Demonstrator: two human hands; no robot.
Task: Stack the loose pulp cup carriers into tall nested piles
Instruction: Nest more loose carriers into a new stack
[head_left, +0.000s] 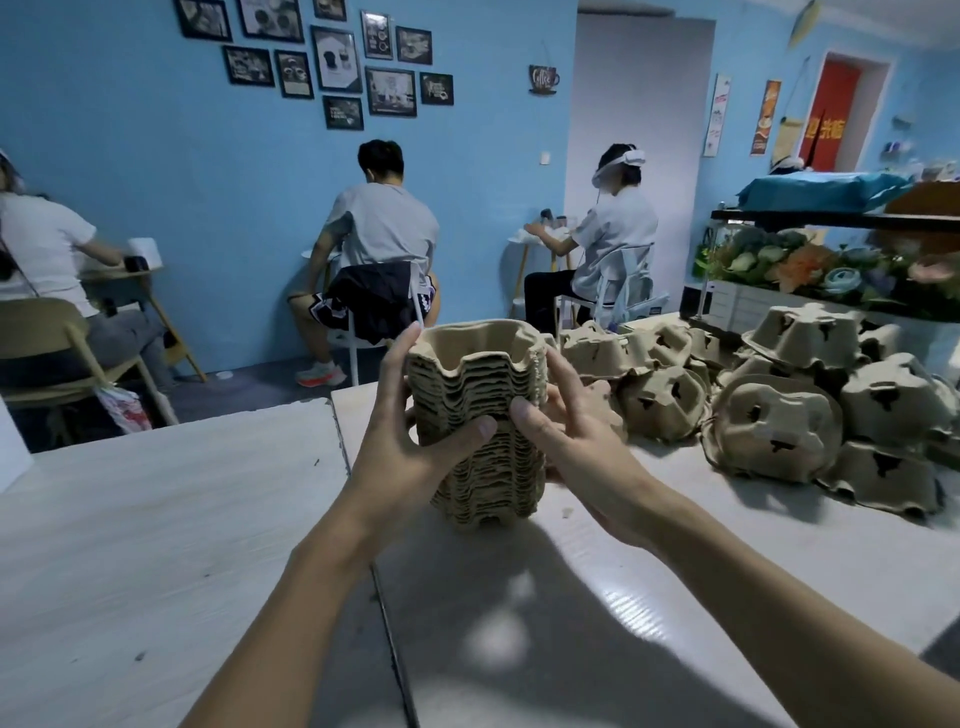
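Two bare arms are stretched over the white bench (597, 597). A tall stack of nested carriers (480, 415) is stood on it and gripped by the left hand (415, 441) and right hand (566, 436). Loose carriers (779, 415) are heaped at the right.

A dark, cup-shaped wall plaque (544, 79) on the blue wall reads "Coffee" in pale script. A red hanging (831, 93) in the doorway at the far right carries a row of large yellow Chinese characters, too blurred to read with certainty. The black-framed prints (337, 60) clustered on the wall, the narrow white poster (717, 114) and the tall orange poster (765, 117) all show lettering too small to make out.
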